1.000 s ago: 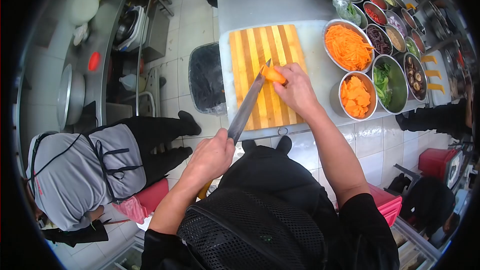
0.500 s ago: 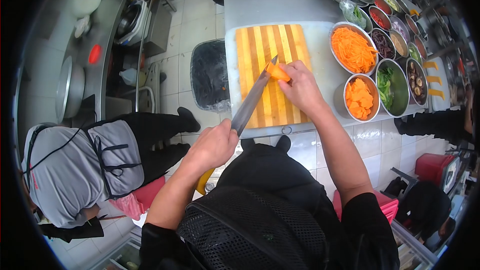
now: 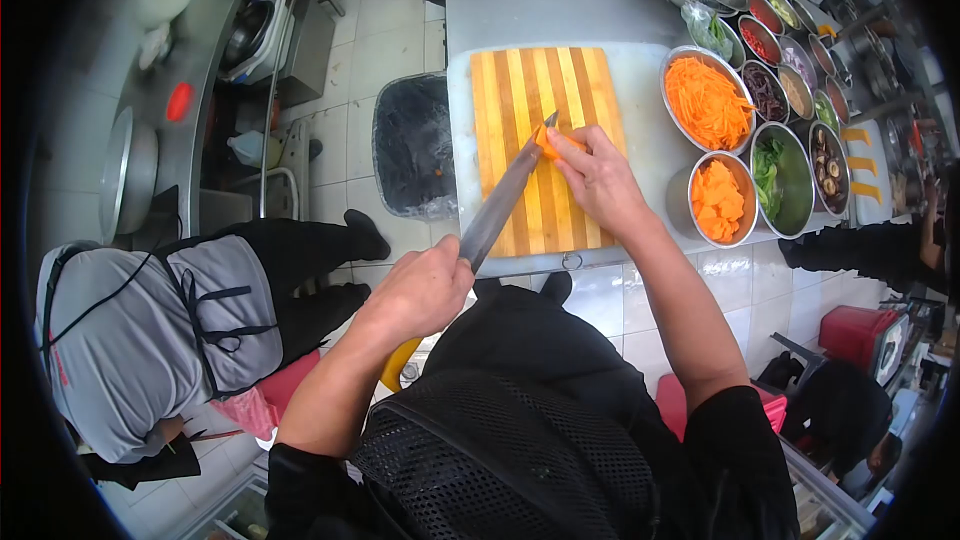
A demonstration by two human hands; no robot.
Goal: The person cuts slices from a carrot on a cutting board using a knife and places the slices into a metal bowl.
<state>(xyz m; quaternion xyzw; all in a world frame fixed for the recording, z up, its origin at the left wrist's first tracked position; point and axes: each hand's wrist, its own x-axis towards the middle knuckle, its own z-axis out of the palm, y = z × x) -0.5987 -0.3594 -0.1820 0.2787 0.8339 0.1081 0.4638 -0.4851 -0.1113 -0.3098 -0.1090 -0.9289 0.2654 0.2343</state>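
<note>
My left hand (image 3: pixel 425 288) is wrapped around the handle of a large knife (image 3: pixel 500 208), its blade slanting up and across the striped wooden cutting board (image 3: pixel 588 80). Between the fingers of my right hand (image 3: pixel 606 182) is a piece of carrot (image 3: pixel 562 146), held over the middle of the board. The blade near its tip touches the carrot, and the fingers partly hide the piece. To the right of the board stand a metal bowl of shredded carrot (image 3: pixel 705 100) and a metal pot of carrot slices (image 3: pixel 718 202).
A white board (image 3: pixel 640 70) lies under the wooden one. Several bowls of cut vegetables fill the right side, including a pot with green leaves (image 3: pixel 795 185). A black-lined bin (image 3: pixel 405 140) stands left of the table. Another person (image 3: pixel 150 330) is at the left.
The carrot piece has tilted slightly in my right hand, the blade staying against it. A small orange bit now shows in the bin. The whole view has shifted a little.
</note>
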